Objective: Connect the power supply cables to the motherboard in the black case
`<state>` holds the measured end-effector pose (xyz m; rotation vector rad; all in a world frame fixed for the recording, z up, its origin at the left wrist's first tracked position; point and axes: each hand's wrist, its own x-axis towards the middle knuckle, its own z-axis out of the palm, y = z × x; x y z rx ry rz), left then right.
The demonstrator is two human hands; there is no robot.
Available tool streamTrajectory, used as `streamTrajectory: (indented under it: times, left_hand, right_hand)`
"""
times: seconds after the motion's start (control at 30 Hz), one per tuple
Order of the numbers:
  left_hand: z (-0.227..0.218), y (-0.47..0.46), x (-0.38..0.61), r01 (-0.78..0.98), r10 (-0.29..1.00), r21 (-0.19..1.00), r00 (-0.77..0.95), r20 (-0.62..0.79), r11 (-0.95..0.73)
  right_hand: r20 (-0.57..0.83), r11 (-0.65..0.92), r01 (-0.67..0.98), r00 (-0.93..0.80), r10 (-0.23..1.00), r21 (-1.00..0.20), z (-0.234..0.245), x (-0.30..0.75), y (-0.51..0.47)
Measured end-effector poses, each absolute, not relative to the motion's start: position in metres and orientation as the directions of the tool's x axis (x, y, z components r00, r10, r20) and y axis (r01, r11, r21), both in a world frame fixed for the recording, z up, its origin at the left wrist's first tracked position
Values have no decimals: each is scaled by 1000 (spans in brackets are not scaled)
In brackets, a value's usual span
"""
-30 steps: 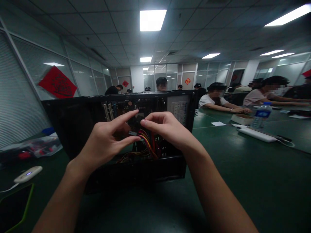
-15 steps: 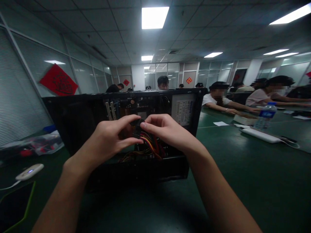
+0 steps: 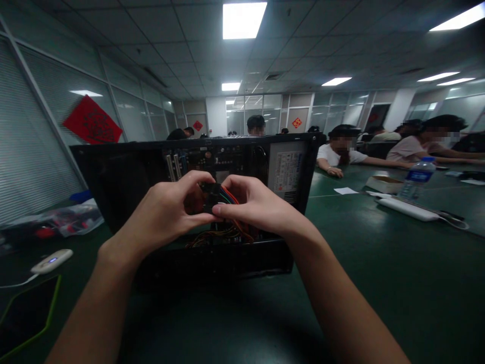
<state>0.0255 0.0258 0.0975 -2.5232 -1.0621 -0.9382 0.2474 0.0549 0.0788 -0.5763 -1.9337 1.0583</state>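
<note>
An open black computer case (image 3: 125,172) lies on the green table, its inside facing me. In front of it my left hand (image 3: 166,212) and my right hand (image 3: 253,205) meet, both pinching a small black connector (image 3: 212,194). Red, orange and yellow wires (image 3: 231,199) run from the connector down into the case. Fingers of both hands are closed round the plug. A power supply with a white label (image 3: 285,171) sits at the case's right end.
A white device with a blue light (image 3: 51,260) and a dark pad with a green edge (image 3: 26,318) lie at the left. A plastic bag of parts (image 3: 71,220) is behind them. A water bottle (image 3: 416,179) and white power strip (image 3: 405,208) stand at right. Several people sit at the far side.
My left hand's fingers have closed from spread to a pinch on the connector. Both hands have drawn together and risen slightly, nearer the case.
</note>
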Motion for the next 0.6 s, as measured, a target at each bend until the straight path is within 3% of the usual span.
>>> streamTrajectory:
  times: [0.6]
  left_hand:
    - [97,25,26,706,546,-36,578,606,-708]
  right_hand:
    - [452,527,-10,-530,718,-850,75,243,59]
